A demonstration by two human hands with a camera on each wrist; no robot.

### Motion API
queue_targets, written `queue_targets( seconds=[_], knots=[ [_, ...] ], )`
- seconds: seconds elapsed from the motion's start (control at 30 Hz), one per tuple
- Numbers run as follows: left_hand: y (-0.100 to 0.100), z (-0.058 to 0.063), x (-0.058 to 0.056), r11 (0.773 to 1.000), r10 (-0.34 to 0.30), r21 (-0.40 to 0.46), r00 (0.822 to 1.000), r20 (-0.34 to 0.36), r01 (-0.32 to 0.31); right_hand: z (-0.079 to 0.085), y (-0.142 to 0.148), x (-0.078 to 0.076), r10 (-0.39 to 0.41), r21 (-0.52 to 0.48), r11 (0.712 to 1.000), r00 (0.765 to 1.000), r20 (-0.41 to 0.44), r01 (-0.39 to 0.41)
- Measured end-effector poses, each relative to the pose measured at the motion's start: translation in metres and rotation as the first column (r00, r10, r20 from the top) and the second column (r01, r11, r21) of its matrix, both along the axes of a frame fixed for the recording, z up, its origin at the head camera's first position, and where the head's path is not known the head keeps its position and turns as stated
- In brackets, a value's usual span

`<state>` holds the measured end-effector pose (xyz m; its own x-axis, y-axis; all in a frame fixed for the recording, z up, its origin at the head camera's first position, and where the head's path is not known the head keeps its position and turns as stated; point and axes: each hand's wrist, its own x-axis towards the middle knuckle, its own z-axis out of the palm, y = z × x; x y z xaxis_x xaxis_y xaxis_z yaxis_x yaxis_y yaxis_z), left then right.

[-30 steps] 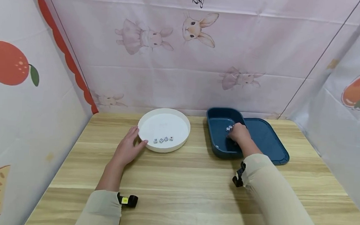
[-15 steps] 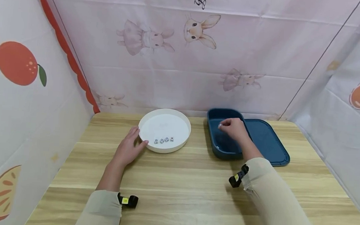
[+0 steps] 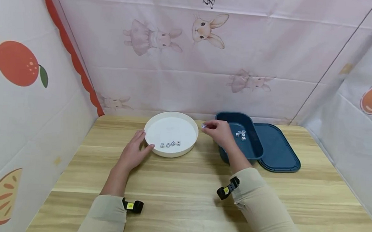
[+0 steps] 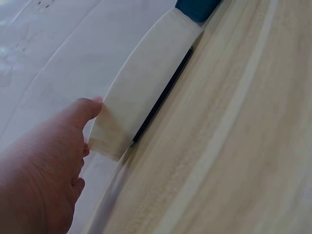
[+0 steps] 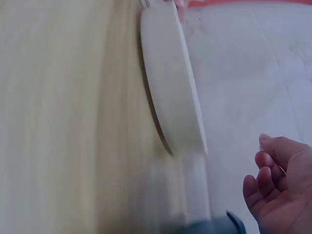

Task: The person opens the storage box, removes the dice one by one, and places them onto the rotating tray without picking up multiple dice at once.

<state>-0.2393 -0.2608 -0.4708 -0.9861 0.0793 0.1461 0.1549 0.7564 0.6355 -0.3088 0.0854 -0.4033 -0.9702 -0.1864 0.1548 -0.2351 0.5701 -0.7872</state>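
Note:
My left hand (image 3: 134,153) rests against the left side of a round white tray (image 3: 172,124), thumb and fingers spread along its outer wall. Several white dice (image 3: 168,145) with dark markings sit in a row near the front of the tray. Between the tray and a blue box, my right hand (image 3: 219,133) pinches a die (image 3: 204,126) with thumb and fingertips, above the table. In the right wrist view the right hand (image 5: 280,183) has its other fingers curled, and the die is mostly hidden. The left wrist view shows the left thumb (image 4: 87,108) at the tray's rim.
The blue box (image 3: 256,148) holds several more dice (image 3: 241,134), and my right forearm crosses over its left side. A flat blue lid (image 3: 278,150) lies beside it on the right. Printed cloth walls (image 3: 175,87) bound the wooden table (image 3: 175,193) at the back and sides.
My right hand has come up out of the blue box with a die and moved left toward the tray. The left hand has stayed at the tray; the dice in the box now show.

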Motion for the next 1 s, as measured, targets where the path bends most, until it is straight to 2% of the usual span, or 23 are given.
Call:
queue_targets(
  seconds=[0.17,0.33,0.5,0.6,0.77,0.9,1.0],
  knots=[
    [0.0,0.0,-0.002,1.0,-0.006,-0.005,1.0,-0.008,0.006,-0.013,-0.029,0.001,0.04,0.019,0.999,0.999,0.018,-0.041],
    [0.001,0.0,-0.001,1.0,-0.004,0.001,1.0,-0.009,0.004,-0.024,-0.051,-0.002,0.09,0.129,0.988,0.996,0.002,-0.09],
    [0.002,0.0,0.0,1.0,0.001,0.003,1.0,-0.006,-0.001,-0.032,-0.066,-0.005,0.107,0.302,0.947,0.994,0.018,-0.108],
    [0.001,0.0,0.001,1.0,0.004,0.003,1.0,-0.008,-0.004,-0.035,-0.072,-0.006,0.111,0.37,0.922,0.993,0.036,-0.117],
    [0.0,0.0,0.002,1.0,0.013,0.001,1.0,-0.004,-0.013,-0.037,-0.079,-0.003,0.095,0.393,0.912,0.993,0.073,-0.117],
    [0.0,0.0,0.001,1.0,0.013,0.0,1.0,-0.003,-0.013,-0.04,-0.081,-0.002,0.113,0.412,0.902,0.991,0.068,-0.131],
    [0.0,0.0,0.002,1.0,0.014,0.002,1.0,-0.002,-0.014,-0.042,-0.081,-0.003,0.121,0.402,0.906,0.991,0.062,-0.136]
  ],
)
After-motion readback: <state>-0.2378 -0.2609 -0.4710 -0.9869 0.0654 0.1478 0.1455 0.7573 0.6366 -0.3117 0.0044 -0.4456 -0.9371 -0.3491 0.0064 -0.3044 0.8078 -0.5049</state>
